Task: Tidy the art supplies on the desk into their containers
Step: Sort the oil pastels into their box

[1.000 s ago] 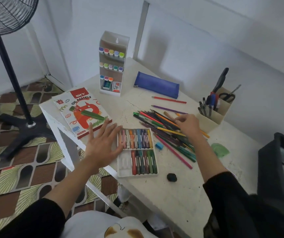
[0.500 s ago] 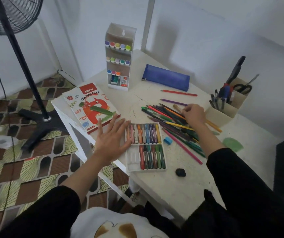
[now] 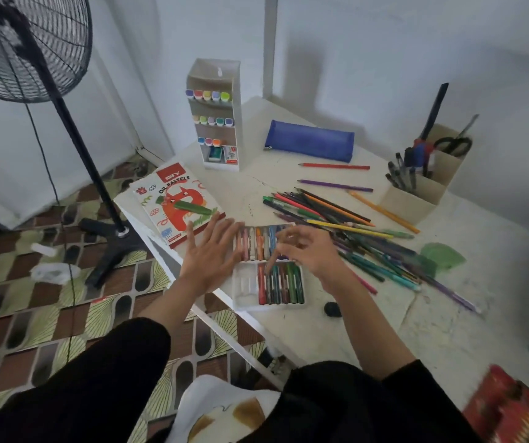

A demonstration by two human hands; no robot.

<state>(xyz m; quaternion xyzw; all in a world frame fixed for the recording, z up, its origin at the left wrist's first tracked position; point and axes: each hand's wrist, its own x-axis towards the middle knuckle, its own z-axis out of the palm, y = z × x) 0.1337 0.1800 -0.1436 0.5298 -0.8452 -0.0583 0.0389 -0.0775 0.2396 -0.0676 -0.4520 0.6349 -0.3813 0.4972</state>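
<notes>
Progress judged early. Pastel tray (image 3: 244,288) mostly filled; a few slots at its near-left corner stood empty.

- Left hand (image 3: 208,252): flat, fingers spread, against the tray's left side.
- Right hand (image 3: 307,251): over the tray's middle, fingers curled downward. Blur hid whether it pinched anything; could not tell.
- Left of the tray: one green pastel (image 3: 192,206) lay loose on the box lid (image 3: 161,199).
- Right of the tray: coloured pencils (image 3: 336,223) in an unsorted heap.
- Beyond the tray: blue pencil case (image 3: 309,140), apparently closed.
- Off the tray's near-right corner: black eraser (image 3: 332,309), loose.

Most sorting left.
</notes>
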